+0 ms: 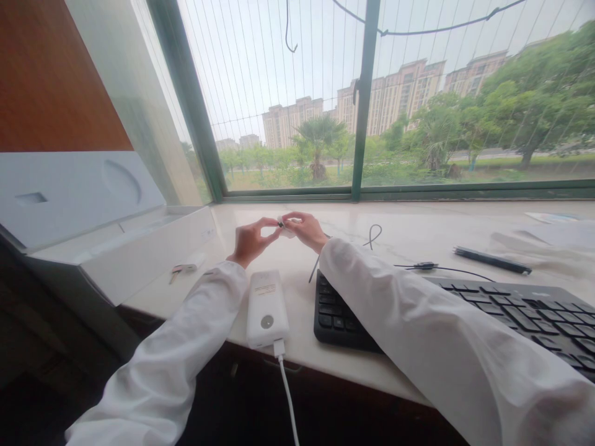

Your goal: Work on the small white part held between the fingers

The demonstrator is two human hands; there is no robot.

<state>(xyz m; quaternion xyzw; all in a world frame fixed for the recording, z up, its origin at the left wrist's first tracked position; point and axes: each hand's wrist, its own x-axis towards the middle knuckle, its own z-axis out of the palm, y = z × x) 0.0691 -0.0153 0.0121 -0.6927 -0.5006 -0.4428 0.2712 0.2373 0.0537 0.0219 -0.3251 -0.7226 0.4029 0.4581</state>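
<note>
As both hands [253,241] [304,230] pinch, white plastic [287,228] curves.

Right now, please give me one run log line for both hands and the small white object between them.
left hand: pinches small white object | right hand: pinches same object | nearby: white rectangular power bank, black keyboard

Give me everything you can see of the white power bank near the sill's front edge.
The white power bank is a rounded, plastic-looking slab lying flat on the pale marble sill, between the left sleeve and the black keyboard. Its top face has a pale label with tiny, unreadable print and a round grey spot below it. A white plug sits in its near end, and a white cable runs down past the sill's edge. No hand touches it.
</note>
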